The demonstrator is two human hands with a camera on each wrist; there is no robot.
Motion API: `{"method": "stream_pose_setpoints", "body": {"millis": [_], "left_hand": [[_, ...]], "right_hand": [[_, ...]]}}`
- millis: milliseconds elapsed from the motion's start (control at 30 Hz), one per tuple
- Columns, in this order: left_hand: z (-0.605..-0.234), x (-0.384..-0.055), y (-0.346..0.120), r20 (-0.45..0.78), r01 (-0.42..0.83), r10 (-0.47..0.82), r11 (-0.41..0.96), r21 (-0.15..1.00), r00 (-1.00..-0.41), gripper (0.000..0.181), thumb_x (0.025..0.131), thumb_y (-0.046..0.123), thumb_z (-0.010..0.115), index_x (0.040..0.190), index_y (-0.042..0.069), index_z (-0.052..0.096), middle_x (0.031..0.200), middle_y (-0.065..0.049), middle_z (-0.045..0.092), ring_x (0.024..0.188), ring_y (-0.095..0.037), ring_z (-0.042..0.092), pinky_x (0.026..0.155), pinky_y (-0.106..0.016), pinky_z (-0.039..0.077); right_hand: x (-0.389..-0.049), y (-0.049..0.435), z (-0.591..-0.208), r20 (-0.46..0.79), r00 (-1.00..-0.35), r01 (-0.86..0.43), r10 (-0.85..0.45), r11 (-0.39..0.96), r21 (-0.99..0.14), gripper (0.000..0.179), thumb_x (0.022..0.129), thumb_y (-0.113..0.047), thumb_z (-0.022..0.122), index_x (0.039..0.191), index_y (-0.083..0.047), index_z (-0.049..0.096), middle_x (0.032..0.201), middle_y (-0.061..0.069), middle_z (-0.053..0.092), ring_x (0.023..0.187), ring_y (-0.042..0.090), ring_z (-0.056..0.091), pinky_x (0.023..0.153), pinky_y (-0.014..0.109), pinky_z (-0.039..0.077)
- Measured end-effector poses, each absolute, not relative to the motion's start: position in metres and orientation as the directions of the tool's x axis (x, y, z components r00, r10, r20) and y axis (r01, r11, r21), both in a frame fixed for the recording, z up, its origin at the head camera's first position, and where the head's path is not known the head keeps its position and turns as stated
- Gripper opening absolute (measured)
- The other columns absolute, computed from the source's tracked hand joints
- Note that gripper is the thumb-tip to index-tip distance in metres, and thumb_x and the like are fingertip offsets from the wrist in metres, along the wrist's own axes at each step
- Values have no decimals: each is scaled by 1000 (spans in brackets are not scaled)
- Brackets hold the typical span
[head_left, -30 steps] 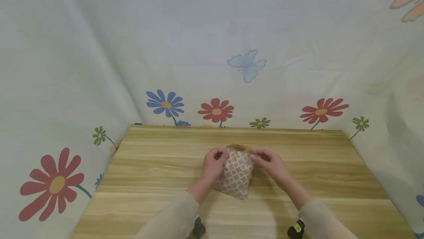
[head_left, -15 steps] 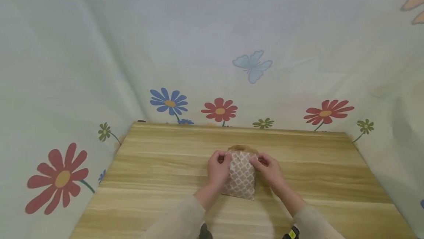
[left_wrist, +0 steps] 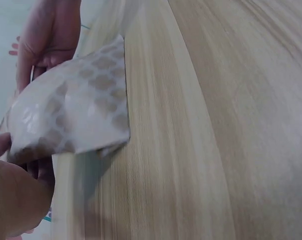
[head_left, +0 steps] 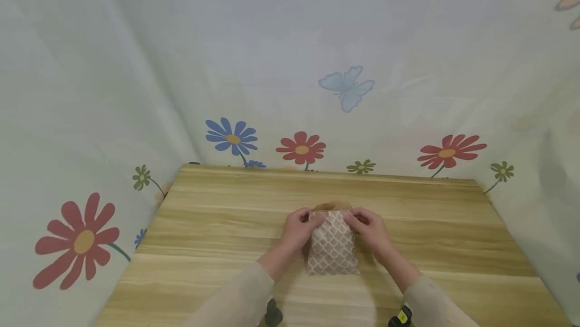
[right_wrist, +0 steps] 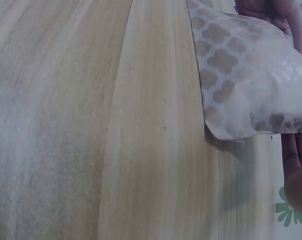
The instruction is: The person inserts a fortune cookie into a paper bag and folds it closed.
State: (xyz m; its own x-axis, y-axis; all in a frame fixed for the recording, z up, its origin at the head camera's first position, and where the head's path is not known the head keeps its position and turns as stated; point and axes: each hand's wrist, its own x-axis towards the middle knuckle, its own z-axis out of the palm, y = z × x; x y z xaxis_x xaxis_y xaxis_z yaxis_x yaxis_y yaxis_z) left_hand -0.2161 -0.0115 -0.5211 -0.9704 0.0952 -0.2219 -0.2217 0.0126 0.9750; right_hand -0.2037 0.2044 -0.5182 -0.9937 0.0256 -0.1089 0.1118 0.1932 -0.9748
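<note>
A small tan pouch with a white lattice pattern (head_left: 333, 246) is held upright between both hands over the table, a plain brown strip (head_left: 335, 205) showing along its top. My left hand (head_left: 298, 229) pinches the upper left corner, thumb on the patterned front. At the upper right corner my right hand (head_left: 372, 227) pinches in the same way. In the left wrist view the pouch (left_wrist: 75, 102) bulges and looks glossy, its lower edge near the wood. The right wrist view shows the pouch (right_wrist: 246, 75) with quatrefoil shapes. Fingers behind it are partly hidden.
The wood-grain table (head_left: 226, 206) reaches back to a pale cloth wall (head_left: 254, 65) printed with flowers and a butterfly. Cloth also hangs at the left and right sides. Dark devices are strapped under both sleeves (head_left: 240, 294).
The pouch has turned from tilted to nearly straight, its lower edge swinging right. The left thumb has slid inward across the front. Both hands keep hold of the top corners.
</note>
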Motion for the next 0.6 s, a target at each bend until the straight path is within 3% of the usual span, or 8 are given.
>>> {"method": "stream_pose_setpoints", "body": {"millis": [167, 300, 500, 600], "left_hand": [[-527, -220, -15, -205, -200, 106, 55, 978, -973, 27, 96, 28, 82, 104, 4, 75, 98, -5, 70, 86, -16, 64, 75, -27, 56], [-528, -220, -13, -175, -167, 85, 92, 982, -981, 25, 96, 28, 82, 100, 5, 75, 95, -3, 68, 85, -16, 62, 74, -28, 54], [-529, -219, -9, -141, -135, 50, 117, 984, -989, 24, 95, 28, 82, 103, 6, 76, 94, -3, 68, 86, -16, 60, 77, -29, 53], [-530, -219, -8, -147, -142, 36, 101, 985, -989, 24, 95, 27, 82, 103, 6, 76, 92, -3, 68, 83, -15, 61, 75, -28, 53]], "right_hand": [[-203, 205, -521, -122, -992, 124, 21, 198, -972, 23, 103, -22, 74, 107, 1, 71, 102, 5, 73, 95, 15, 67, 85, 24, 58], [-202, 205, -522, -113, -993, 106, -19, 234, -966, 29, 101, -24, 77, 112, 2, 69, 103, 6, 75, 93, 16, 68, 83, 25, 57], [-200, 202, -520, -118, -991, 103, -58, 216, -971, 43, 101, -24, 77, 132, 3, 67, 115, 12, 76, 97, 19, 71, 85, 27, 59], [-200, 202, -521, -121, -991, 108, -52, 214, -971, 42, 101, -23, 77, 133, 3, 67, 116, 12, 76, 97, 18, 71, 84, 27, 59]]}}
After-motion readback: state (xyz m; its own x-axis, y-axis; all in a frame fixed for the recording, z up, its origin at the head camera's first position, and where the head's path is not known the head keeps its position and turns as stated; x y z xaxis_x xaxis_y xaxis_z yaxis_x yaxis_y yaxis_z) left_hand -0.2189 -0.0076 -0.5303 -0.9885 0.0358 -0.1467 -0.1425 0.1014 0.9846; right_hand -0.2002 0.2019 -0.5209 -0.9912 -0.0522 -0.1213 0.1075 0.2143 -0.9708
